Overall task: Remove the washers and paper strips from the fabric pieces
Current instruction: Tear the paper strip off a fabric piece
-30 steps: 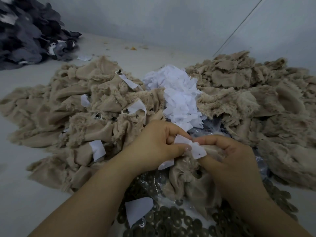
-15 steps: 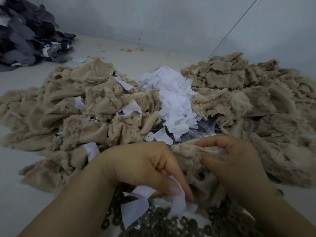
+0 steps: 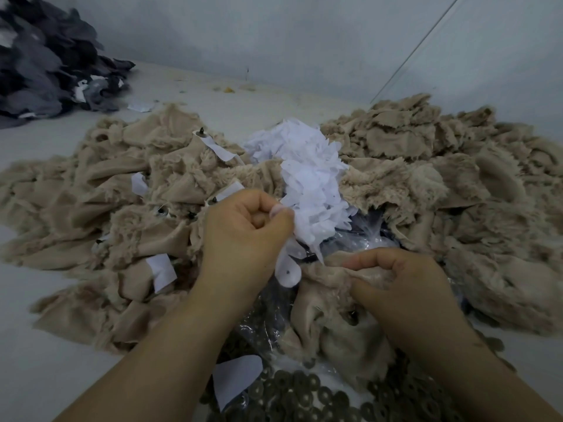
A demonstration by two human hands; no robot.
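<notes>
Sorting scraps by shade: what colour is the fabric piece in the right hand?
Beige-tan fabric piece, gripped by the right hand; the head view shows it.

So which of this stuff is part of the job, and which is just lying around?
In the job:
left hand pinching a paper strip
right hand gripping a fabric piece
washers
paper pile
tan heaps

Lying about:
grey scraps
yellow bits

You have a single view, worn on your head, looking forward and down across the floor (image 3: 39,300) toward the wall (image 3: 274,35). It sits close over your left hand (image 3: 243,236) and right hand (image 3: 402,284) (forearms run off the bottom edge), and the wide lens takes in heaps on either side.
</notes>
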